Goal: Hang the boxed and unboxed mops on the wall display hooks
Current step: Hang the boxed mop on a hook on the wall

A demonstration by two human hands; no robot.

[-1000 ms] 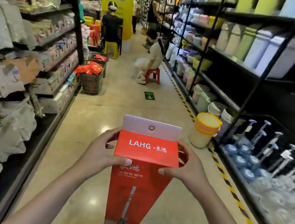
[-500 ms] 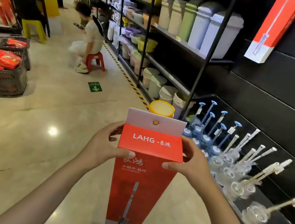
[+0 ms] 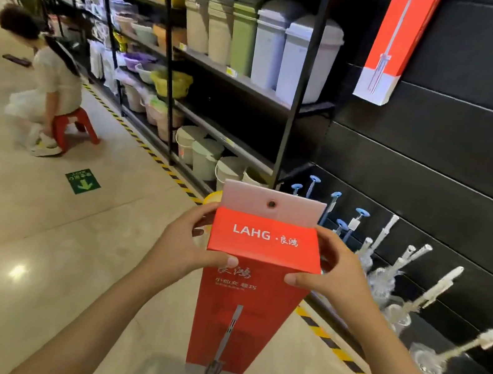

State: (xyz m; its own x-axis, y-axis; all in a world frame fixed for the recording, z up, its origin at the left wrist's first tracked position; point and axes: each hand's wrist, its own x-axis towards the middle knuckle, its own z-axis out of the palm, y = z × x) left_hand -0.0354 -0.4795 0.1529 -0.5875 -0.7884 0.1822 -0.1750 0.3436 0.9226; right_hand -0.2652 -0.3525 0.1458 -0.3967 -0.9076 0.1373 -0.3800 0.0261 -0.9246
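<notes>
I hold a long red mop box (image 3: 245, 305) upright in front of me, its white hang tab with a round hole on top. My left hand (image 3: 185, 248) grips the box's left upper edge, thumb across the front. My right hand (image 3: 333, 273) grips the right upper edge the same way. Another red and white mop box (image 3: 392, 41) hangs on the black slatted wall (image 3: 475, 151) at the upper right. The hook that carries it is out of view.
Black shelving (image 3: 241, 80) with bins and buckets runs along the right of the aisle. Toilet brushes (image 3: 403, 280) stand on the low ledge below the wall. A person (image 3: 50, 79) sits on a red stool at the left. A yellow and black floor stripe (image 3: 335, 347) borders the shelving.
The view has swung right, from the aisle toward the black wall and the hung box. Both hands keep the same hold on the red box.
</notes>
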